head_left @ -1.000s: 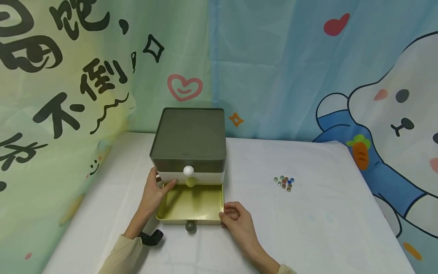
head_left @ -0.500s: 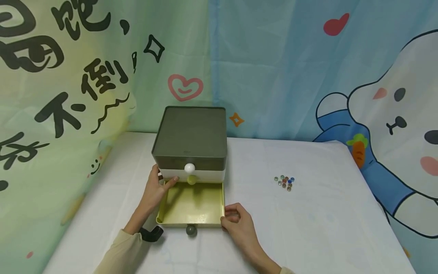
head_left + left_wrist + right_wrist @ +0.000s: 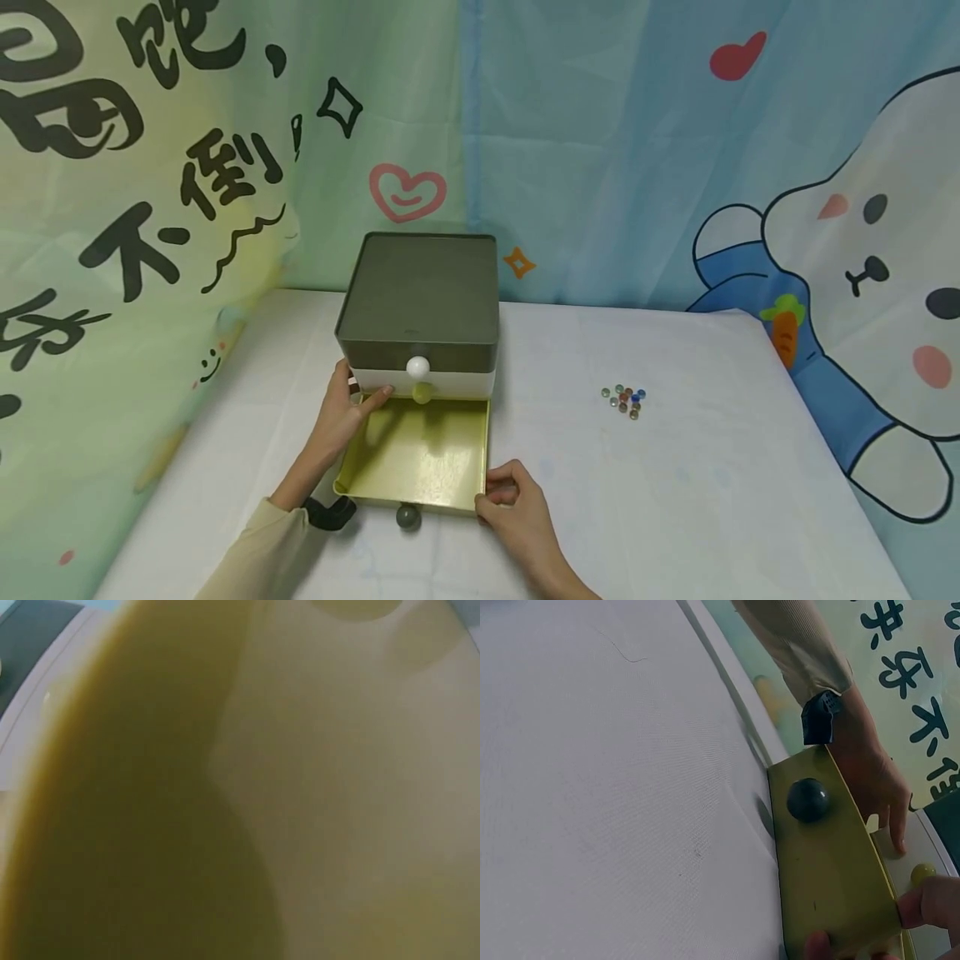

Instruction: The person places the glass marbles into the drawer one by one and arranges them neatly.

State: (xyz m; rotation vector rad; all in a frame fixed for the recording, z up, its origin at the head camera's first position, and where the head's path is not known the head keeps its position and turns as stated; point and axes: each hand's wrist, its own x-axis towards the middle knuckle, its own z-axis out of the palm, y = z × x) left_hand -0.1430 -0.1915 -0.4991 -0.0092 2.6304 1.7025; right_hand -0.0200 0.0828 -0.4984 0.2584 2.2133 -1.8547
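A small drawer box with a dark green top (image 3: 420, 287) stands on the table, a white drawer (image 3: 457, 385) beneath the top. Below, a yellow-green drawer (image 3: 427, 458) is pulled out, skewed slightly left, nothing lying in it. My left hand (image 3: 335, 421) holds the box at its left side, thumb on the white front. My right hand (image 3: 519, 508) pinches the pulled-out drawer's front right corner. The right wrist view shows that drawer's front (image 3: 832, 862) with its dark round knob (image 3: 808, 799), fingertips at its edge. A blurred yellow-green surface (image 3: 150, 825) fills most of the left wrist view.
Several small coloured glass marbles (image 3: 622, 400) lie together on the white tablecloth (image 3: 720, 500), right of the box. A printed curtain (image 3: 585, 150) hangs behind the table. A black wrist strap (image 3: 332, 513) on the left arm hangs close to the drawer's front left corner.
The yellow-green drawer has come further out toward me, its front swinging a little left, with my right hand moving along. My left hand keeps its hold on the box, which shifted slightly.
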